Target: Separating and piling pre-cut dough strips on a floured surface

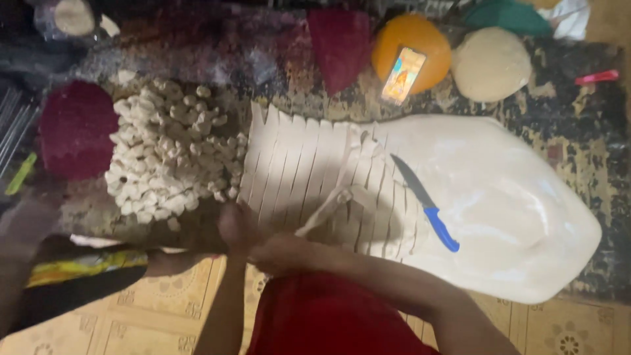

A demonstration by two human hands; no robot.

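A large sheet of pale dough [499, 197] lies on a patterned mat, and its left part is cut into long strips [296, 164]. Left of the strips is a heap of small dough pieces [167, 148]. On the sheet rests a knife with a blue handle [426, 202], with no hand on it. My right hand [284, 253] is at the near edge of the strips, closed on one loose dough strip [332, 204] that trails up from it. My left hand [236, 227] is bunched right beside it, blurred, so what it grips is unclear.
A phone [403, 74] lies on an orange round object [430, 39] at the far side, next to a dough ball [491, 64]. Dark red round things sit at the far left [77, 128] and far middle [340, 43]. A blurred arm of another person [23, 227] enters at left.
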